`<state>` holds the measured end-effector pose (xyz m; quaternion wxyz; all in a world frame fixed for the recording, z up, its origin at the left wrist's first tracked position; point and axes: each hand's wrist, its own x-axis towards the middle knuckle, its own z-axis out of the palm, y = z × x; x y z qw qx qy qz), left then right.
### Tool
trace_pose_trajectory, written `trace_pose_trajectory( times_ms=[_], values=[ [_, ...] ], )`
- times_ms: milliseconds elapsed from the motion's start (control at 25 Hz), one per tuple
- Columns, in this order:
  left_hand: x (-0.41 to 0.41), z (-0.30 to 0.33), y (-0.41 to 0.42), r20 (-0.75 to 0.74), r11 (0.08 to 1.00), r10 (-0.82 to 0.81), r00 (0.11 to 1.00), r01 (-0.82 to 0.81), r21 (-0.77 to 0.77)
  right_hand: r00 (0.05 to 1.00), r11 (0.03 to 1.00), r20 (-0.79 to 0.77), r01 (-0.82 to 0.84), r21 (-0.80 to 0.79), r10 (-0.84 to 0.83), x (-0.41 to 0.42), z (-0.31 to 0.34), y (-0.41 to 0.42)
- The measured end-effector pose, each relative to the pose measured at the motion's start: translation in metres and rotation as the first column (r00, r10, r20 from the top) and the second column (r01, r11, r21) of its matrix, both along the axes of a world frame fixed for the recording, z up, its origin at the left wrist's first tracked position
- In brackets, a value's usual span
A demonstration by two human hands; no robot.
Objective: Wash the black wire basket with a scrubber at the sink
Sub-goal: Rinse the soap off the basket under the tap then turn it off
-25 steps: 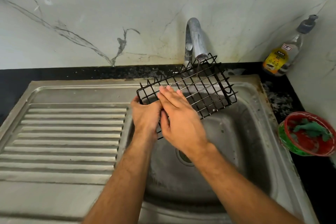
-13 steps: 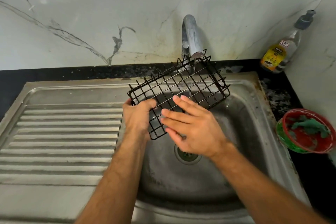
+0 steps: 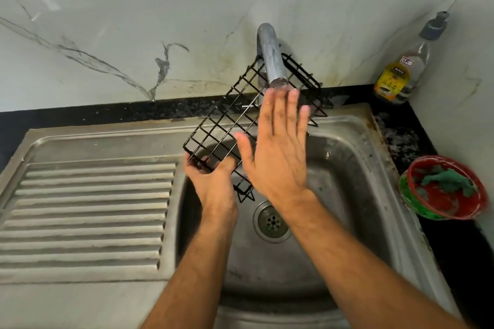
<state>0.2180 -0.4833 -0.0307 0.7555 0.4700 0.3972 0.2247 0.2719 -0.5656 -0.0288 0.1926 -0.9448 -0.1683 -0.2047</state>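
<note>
Over the steel sink [image 3: 355, 157], the left hand [image 3: 211, 181] has its grip curled round the near lower edge of the black wire basket [image 3: 227, 125] — tilted, its far end behind the tap [image 3: 272, 61]. The right hand [image 3: 278, 152] lies flat on the mesh, fingers spread — bare basin beneath.

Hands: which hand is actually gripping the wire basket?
The left hand grips the black wire basket by its lower corner; the right hand lies flat and open across it.
</note>
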Motion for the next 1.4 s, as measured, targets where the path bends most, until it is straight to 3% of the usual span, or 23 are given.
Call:
trace_pose_trajectory(
  times_ms=[80, 160, 200, 240, 320, 400, 480, 600, 720, 800, 880, 1000, 1120, 1240, 1360, 1400],
  values=[
    [0.0, -0.003, 0.004, 0.035, 0.998, 0.052, 0.998, -0.052, -0.022, 0.949, 0.955, 0.119, -0.281, -0.098, 0.292, -0.009, -0.019, -0.001],
    [-0.004, -0.005, 0.015, 0.015, 1.0, 0.021, 1.0, -0.02, -0.021, 0.76, 0.793, 0.23, -0.564, -0.232, 0.608, -0.007, -0.037, -0.02],
    [-0.006, -0.007, 0.019, -0.004, 1.0, -0.007, 1.0, 0.007, -0.01, 0.693, 0.744, 0.271, -0.612, -0.268, 0.668, 0.001, -0.041, -0.032],
    [-0.008, -0.009, 0.023, -0.023, 1.0, -0.029, 0.999, 0.029, 0.001, 0.689, 0.75, 0.297, -0.605, -0.266, 0.661, 0.009, -0.039, -0.042],
    [-0.009, -0.013, 0.029, -0.057, 0.996, -0.074, 0.996, 0.076, 0.035, 0.851, 0.883, 0.238, -0.447, -0.141, 0.469, 0.027, -0.024, -0.058],
    [-0.006, -0.017, 0.034, -0.086, 0.991, -0.115, 0.99, 0.121, 0.064, 0.987, 0.985, -0.048, -0.148, 0.091, 0.153, 0.036, 0.002, -0.069],
    [-0.004, -0.02, 0.039, -0.111, 0.983, -0.151, 0.982, 0.161, 0.088, 0.923, 0.931, -0.382, 0.103, 0.349, 0.041, 0.039, 0.022, -0.071],
    [-0.005, -0.028, 0.051, -0.176, 0.978, -0.166, 0.97, 0.185, 0.099, 0.839, 0.86, -0.534, 0.193, 0.472, 0.105, 0.037, 0.032, -0.067],
    [-0.008, -0.034, 0.059, -0.303, 0.963, -0.197, 0.932, 0.243, 0.12, 0.804, 0.867, -0.585, 0.21, 0.452, 0.11, 0.036, 0.03, -0.063],
    [-0.008, -0.033, 0.053, -0.371, 0.938, -0.154, 0.916, 0.254, 0.237, 0.785, 0.891, -0.617, 0.248, 0.381, 0.046, 0.033, 0.032, -0.058],
    [-0.007, -0.027, 0.045, -0.364, 0.899, -0.139, 0.921, 0.271, 0.343, 0.793, 0.917, -0.608, 0.268, 0.295, -0.036, 0.029, 0.038, -0.054],
    [-0.006, -0.029, 0.045, -0.308, 0.843, -0.265, 0.914, 0.375, 0.386, 0.821, 0.938, -0.562, 0.266, 0.223, -0.099, 0.029, 0.048, -0.055],
    [-0.009, -0.029, 0.059, -0.271, 0.798, -0.426, 0.863, 0.5, 0.336, 0.809, 0.933, -0.583, 0.261, 0.249, -0.071, 0.034, 0.054, -0.062],
    [-0.011, -0.016, 0.057, -0.144, 0.825, -0.527, 0.838, 0.544, 0.151, 0.81, 0.96, -0.583, 0.207, 0.187, -0.061, 0.029, 0.058, -0.063],
    [-0.003, 0.006, 0.039, -0.468, 0.627, -0.498, 0.73, 0.676, 0.387, 0.892, 0.994, -0.451, 0.058, 0.09, -0.011, 0.029, 0.067, -0.057],
    [0.003, 0.017, 0.032, -0.515, 0.585, -0.496, 0.699, 0.708, 0.396, 0.919, 0.998, -0.395, 0.009, 0.066, 0.018, 0.031, 0.073, -0.055]
  ],
)
